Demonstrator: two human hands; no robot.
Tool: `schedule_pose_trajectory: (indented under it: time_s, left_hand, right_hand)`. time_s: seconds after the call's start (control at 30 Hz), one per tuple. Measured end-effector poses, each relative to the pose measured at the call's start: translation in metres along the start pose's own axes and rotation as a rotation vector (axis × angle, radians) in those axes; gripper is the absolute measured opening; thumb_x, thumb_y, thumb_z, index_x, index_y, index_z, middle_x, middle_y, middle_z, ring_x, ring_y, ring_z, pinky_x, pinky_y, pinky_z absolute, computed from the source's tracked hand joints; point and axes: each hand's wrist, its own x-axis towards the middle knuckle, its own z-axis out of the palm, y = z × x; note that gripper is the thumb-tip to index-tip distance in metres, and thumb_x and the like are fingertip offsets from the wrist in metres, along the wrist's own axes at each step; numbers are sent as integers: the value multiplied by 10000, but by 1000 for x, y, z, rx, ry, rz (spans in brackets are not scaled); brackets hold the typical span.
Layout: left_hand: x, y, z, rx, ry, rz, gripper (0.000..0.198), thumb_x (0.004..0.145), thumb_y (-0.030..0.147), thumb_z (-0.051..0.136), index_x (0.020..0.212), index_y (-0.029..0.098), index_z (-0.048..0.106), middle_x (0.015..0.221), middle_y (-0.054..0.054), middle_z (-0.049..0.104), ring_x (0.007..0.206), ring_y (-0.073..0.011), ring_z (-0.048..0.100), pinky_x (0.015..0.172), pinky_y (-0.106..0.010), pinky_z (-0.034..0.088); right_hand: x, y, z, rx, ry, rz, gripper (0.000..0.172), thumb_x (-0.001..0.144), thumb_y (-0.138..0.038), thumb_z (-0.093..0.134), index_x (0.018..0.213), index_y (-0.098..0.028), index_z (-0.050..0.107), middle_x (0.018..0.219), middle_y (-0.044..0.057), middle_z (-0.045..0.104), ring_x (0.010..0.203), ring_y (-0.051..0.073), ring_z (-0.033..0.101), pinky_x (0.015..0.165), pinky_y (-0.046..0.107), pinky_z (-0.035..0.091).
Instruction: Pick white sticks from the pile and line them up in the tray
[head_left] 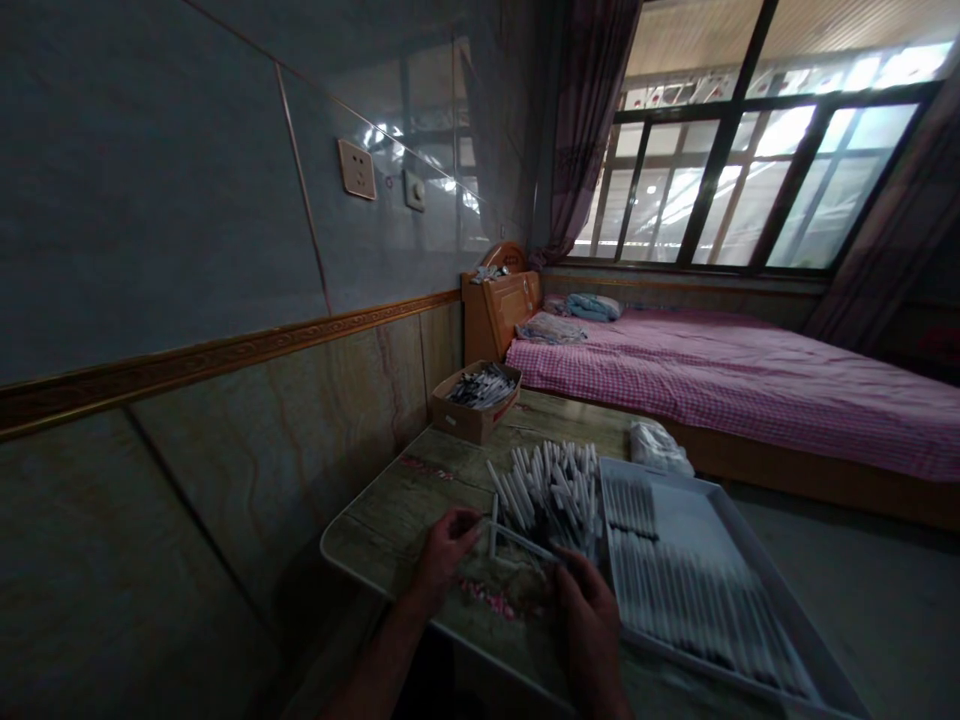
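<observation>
My left hand (445,548) rests on the table (390,520) with its fingers pinched on a thin part I cannot make out. My right hand (587,608) is closed on a white tube (525,542) that lies slantwise between the two hands. Just beyond the hands lies a heap of white tubes (551,485). A short white tube (493,525) stands out of the heap near my left fingers. To the right, a white tray (720,510) holds rows of tubes laid side by side.
A cardboard box (475,400) of dark sticks stands at the table's far end by the wall. A crumpled white bag (660,448) lies beside the tray. A bed with a pink checked sheet (735,385) is beyond, under a window.
</observation>
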Motion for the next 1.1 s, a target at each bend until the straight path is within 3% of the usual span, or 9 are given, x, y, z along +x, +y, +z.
schedule_pose_trajectory:
  time_s: [0.23,0.5,0.67,1.1]
  left_hand:
    - [-4,-2,-5,-8,-29,46,297,542,346,835,761,185,717,789,-38,750,811,-217,683,822,-334,518]
    - [-6,0,-6,-11,-44,11,267,551,323,822,764,196,722,780,-28,742,781,-201,669,772,-308,516]
    - [-5,-1,-8,14,-59,7,274,546,310,808,774,188,719,780,-27,729,781,-200,656,748,-300,500]
    - [-8,6,-6,0,-69,-30,306,506,322,821,749,177,706,697,2,667,681,-165,596,661,-269,448]
  right_hand:
    - [0,-4,-1,-29,-23,37,437,691,-536,705,939,-181,764,787,41,728,701,199,648,598,264,505]
    - [-1,-3,1,-11,-31,59,428,670,-524,714,918,-180,767,750,33,722,640,187,632,572,270,495]
    - [-2,-9,2,-16,-5,56,396,633,-500,723,864,-180,762,817,44,736,729,211,655,618,277,508]
    - [-3,-16,3,-72,-88,24,373,654,-494,723,853,-181,762,811,59,746,778,249,682,682,305,539]
